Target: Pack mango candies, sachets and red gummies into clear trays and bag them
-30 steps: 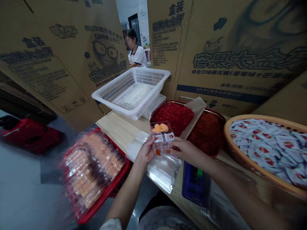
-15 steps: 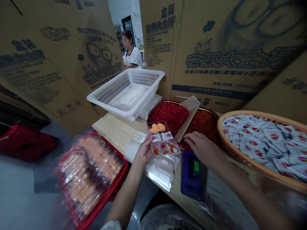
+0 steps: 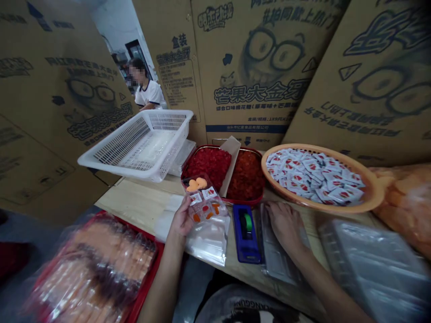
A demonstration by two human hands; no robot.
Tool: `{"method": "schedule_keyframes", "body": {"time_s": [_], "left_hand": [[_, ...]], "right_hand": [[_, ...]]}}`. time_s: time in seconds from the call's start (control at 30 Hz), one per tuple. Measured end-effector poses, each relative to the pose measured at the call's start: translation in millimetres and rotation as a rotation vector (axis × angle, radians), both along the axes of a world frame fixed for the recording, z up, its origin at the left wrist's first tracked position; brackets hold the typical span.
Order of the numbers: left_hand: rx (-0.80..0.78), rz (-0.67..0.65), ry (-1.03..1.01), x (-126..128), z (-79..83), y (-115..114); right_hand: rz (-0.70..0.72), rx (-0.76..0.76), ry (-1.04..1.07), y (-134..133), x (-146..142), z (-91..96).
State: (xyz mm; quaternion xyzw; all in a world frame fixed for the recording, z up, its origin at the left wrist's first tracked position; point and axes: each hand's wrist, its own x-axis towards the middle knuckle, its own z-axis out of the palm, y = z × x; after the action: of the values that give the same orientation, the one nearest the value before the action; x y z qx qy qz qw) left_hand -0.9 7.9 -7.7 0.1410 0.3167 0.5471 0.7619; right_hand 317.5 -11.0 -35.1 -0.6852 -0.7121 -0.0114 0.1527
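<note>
My left hand (image 3: 182,217) is shut on a clear plastic bag (image 3: 207,208) holding orange gummy pieces and small white-and-red sachets. The bag's lower part hangs over a stack of flat clear bags (image 3: 208,240). My right hand (image 3: 286,226) rests palm down, with its fingers spread, on a clear plastic blister tray (image 3: 274,251). A blue tape dispenser with a green roll (image 3: 245,233) lies between my hands. Behind the bag, a red-rimmed tray holds red pieces (image 3: 208,166) and darker red-brown pieces (image 3: 245,177).
A wooden table (image 3: 141,202) carries a white plastic basket (image 3: 138,146) and an oval wooden bowl of sachets (image 3: 319,177). A red tray of wrapped orange packs (image 3: 97,264) sits left, below the table edge. Large printed cartons (image 3: 256,67) stand behind. A co-worker (image 3: 148,92) stands beyond them.
The view has swung right, so the table items shift left. My right hand has moved down from the red tray onto the clear blister tray. My left hand still holds the bag.
</note>
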Motion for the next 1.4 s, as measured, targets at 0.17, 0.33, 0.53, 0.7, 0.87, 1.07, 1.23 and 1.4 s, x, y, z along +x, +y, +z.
{"method": "schedule_keyframes", "body": {"time_s": [0.17, 0.33, 0.53, 0.7, 0.87, 1.07, 1.23, 1.4], "left_hand": [[0.008, 0.024, -0.022, 3.2, -1.9, -1.1], [0.022, 0.030, -0.003, 6.2, 2.5, -2.1], [-0.016, 0.019, -0.012, 5.9, 5.7, -3.2], [0.007, 0.020, -0.008, 7.3, 7.1, -5.3], [0.009, 0.023, -0.061, 10.1, 3.9, -5.1], [-0.047, -0.033, -0.107, 13.8, -6.9, -5.0], [0.000, -0.032, -0.170, 16.0, -3.0, -9.6], [0.067, 0.123, -0.076, 23.6, 0.4, -12.0]], "right_hand": [[-0.028, 0.078, 0.073, -0.1, 5.5, -6.7], [-0.070, 0.112, 0.115, -2.3, 3.2, -0.9], [-0.014, 0.193, 0.230, -6.5, 1.1, 52.5], [0.318, 0.117, 0.551, 17.5, -42.0, 108.6], [0.413, 0.030, 0.404, 57.9, -149.8, 123.4], [0.300, -0.061, 0.140, 95.6, -243.7, 100.9], [0.272, -0.062, 0.142, 123.6, -255.1, 81.3], [0.212, -0.057, 0.147, 139.9, -258.2, 74.9]]}}
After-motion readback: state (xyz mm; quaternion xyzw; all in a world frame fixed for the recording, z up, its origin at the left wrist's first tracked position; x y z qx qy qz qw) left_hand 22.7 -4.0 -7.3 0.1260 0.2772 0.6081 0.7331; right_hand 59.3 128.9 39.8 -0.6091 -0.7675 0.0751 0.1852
